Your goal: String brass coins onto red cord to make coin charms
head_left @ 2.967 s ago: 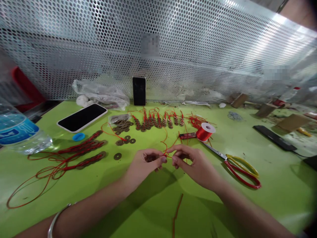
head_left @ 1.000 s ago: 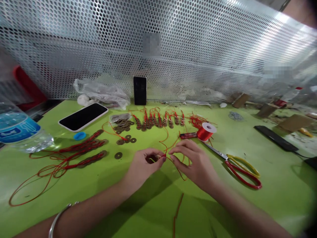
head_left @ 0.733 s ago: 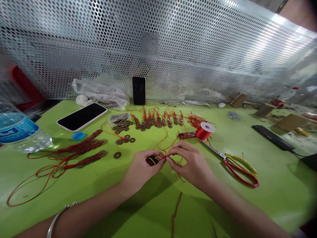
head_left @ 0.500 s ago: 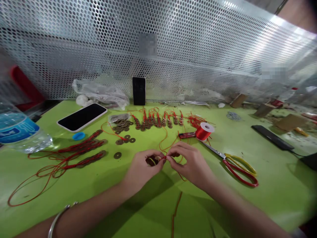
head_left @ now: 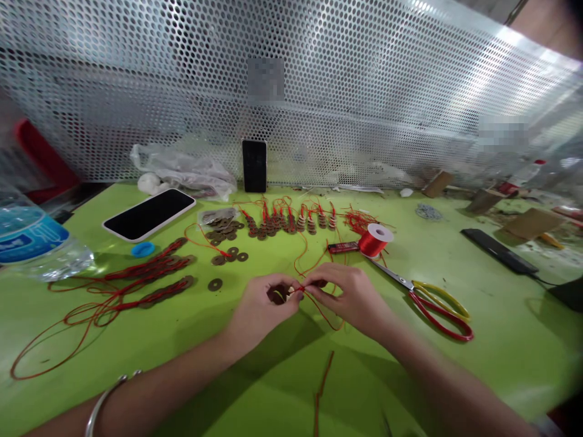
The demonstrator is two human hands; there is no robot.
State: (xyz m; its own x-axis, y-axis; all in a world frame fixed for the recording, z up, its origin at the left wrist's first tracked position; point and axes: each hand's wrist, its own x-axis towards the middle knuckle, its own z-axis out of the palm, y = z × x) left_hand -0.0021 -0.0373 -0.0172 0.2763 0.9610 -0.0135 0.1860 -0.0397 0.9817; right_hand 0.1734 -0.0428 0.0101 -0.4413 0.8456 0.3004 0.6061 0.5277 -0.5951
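My left hand pinches a brown holed coin between thumb and fingers, just above the green table. My right hand meets it fingertip to fingertip and pinches the thin red cord that runs through the coin. The cord loops back towards a red thread spool. Loose coins lie beyond my left hand, and a row of corded coin stacks lies farther back.
Red-and-yellow scissors lie right of my right hand. Finished red cord strings sprawl at the left. A phone lies flat, another leans on the perforated metal screen. A water bottle lies at far left.
My right hand reached out along the cord, then came back to my left fingertips. Both hands have stayed pinched together at the coin over the last half second.
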